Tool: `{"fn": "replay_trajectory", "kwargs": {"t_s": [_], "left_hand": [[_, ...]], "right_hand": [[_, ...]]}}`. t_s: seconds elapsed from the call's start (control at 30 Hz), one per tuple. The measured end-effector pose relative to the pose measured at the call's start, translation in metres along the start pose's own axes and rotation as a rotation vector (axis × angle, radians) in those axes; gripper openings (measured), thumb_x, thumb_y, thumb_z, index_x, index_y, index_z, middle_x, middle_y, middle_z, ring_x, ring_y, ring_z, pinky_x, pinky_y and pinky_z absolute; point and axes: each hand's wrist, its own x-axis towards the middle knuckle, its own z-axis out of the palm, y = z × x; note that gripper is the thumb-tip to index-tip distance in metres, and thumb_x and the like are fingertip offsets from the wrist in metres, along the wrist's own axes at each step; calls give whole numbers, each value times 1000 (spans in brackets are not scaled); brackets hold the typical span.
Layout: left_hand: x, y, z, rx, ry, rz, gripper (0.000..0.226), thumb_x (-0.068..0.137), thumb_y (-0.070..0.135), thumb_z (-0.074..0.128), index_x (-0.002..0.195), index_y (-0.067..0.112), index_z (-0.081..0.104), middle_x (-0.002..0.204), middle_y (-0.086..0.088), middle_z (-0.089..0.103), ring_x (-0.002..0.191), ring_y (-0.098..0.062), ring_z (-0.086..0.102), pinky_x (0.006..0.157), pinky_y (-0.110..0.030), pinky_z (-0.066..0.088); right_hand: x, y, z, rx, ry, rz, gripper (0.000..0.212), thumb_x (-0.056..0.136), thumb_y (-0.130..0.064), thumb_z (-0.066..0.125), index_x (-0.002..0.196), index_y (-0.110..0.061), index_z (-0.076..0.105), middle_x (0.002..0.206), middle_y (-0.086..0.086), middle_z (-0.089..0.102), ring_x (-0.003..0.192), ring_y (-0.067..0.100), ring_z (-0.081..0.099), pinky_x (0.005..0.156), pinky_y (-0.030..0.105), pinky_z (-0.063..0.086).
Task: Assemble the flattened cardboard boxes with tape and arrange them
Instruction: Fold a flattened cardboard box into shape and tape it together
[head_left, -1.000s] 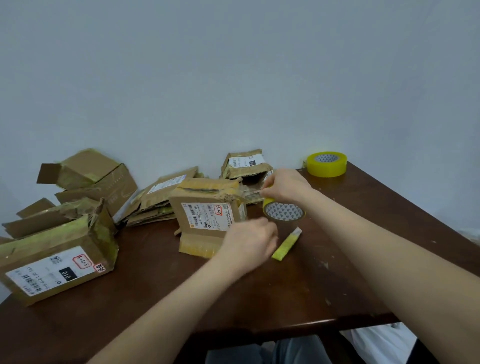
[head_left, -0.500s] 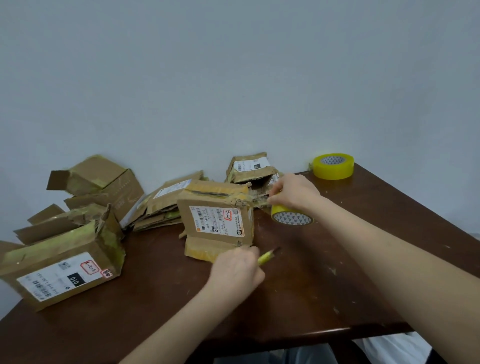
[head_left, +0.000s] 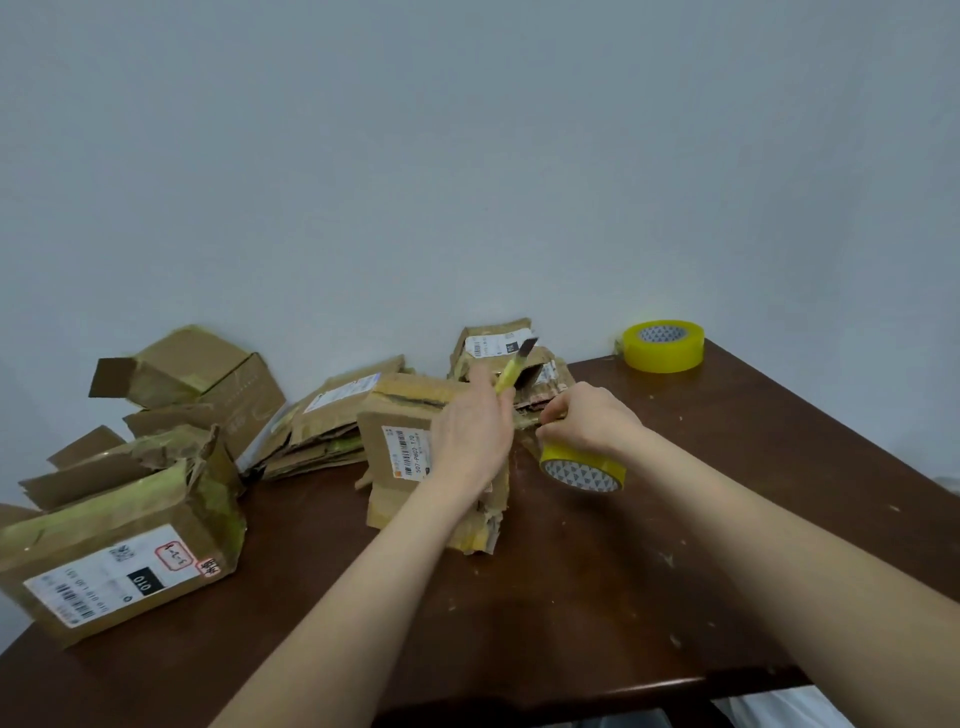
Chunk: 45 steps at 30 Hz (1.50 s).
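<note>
While my right hand (head_left: 587, 421) curls round the tape roll (head_left: 582, 467), just right of the upright box (head_left: 405, 441) on the table (head_left: 623, 597), my left hand (head_left: 472, 431) grips the knife (head_left: 511, 371), blade tilted up and away. Left hand sits at the box's top right corner, between box and roll. The tape strand is too blurred to confirm. I judge the cut goes down into that gap.

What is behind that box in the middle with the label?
To its back left, a pile of flattened boxes; straight behind, a small labelled box. The left hand, gripping a yellow knife, covers what lies between that and the middle box.
</note>
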Motion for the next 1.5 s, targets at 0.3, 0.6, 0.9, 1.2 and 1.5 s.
{"fn": "replay_trajectory", "kwargs": {"t_s": [0.3, 0.6, 0.9, 1.2, 1.5], "left_hand": [[-24, -29, 21, 48, 53, -39, 23, 101, 35, 37, 108, 13, 41, 73, -2, 58, 60, -23, 56, 49, -37, 46], [-25, -27, 23, 9, 69, -5, 17, 101, 32, 38, 100, 15, 39, 66, 1, 52, 56, -22, 55, 49, -38, 46], [-28, -31, 12, -213, 122, 22, 14, 98, 26, 48, 89, 15, 49, 84, 3, 48, 71, -6, 41, 60, -20, 27], [-33, -20, 5, 56, 5, 134, 29, 97, 32, 47, 97, 8, 63, 97, 0, 41, 78, -15, 47, 68, -25, 37], [-28, -13, 9, 180, -11, 140, 26, 95, 28, 46, 92, 8, 63, 99, -2, 43, 87, -13, 38, 72, -25, 37]], "right_hand": [[1, 8, 6, 24, -132, -13, 26, 85, -46, 66, 101, -27, 75, 105, -5, 68, 100, 16, 61, 90, 36, 52], [-8, 17, 4, -133, -4, 78, 25, 84, -54, 62, 89, -33, 74, 96, -5, 66, 87, 18, 60, 69, 29, 47], [-19, 17, 14, -6, 151, 125, 23, 93, -51, 53, 97, -34, 69, 88, -5, 58, 93, 22, 61, 68, 28, 43], [-27, 10, 14, -49, 210, 150, 24, 92, -50, 56, 98, -34, 72, 97, -2, 68, 95, 23, 63, 68, 28, 43], [-28, 8, 12, -60, 234, 145, 21, 92, -42, 54, 95, -34, 73, 93, -3, 66, 87, 22, 60, 65, 27, 41]]}}
